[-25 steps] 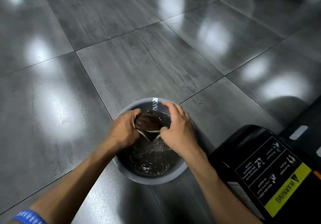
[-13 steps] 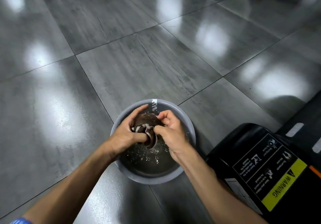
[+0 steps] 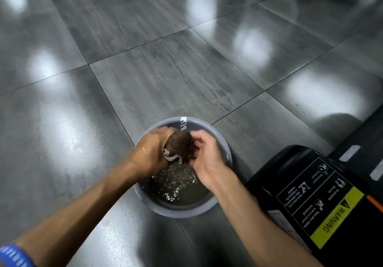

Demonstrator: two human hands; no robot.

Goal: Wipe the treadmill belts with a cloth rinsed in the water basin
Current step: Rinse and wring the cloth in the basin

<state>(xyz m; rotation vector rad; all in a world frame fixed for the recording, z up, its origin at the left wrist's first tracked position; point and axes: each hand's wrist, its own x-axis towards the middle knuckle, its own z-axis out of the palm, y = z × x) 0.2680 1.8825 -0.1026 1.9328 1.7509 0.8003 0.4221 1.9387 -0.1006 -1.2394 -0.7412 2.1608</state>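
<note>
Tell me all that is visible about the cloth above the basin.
The cloth is dark brown with a pale striped edge hanging at its lower left. It looks wet and bunched into a ball. The left hand grips it; the right hand touches its other side. It sits above the splashing water in the grey basin.

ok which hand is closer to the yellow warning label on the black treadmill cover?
Right. The right hand is over the round grey water basin, on the side facing the yellow warning label. The left hand grips the brown cloth on the basin's far side.
</note>
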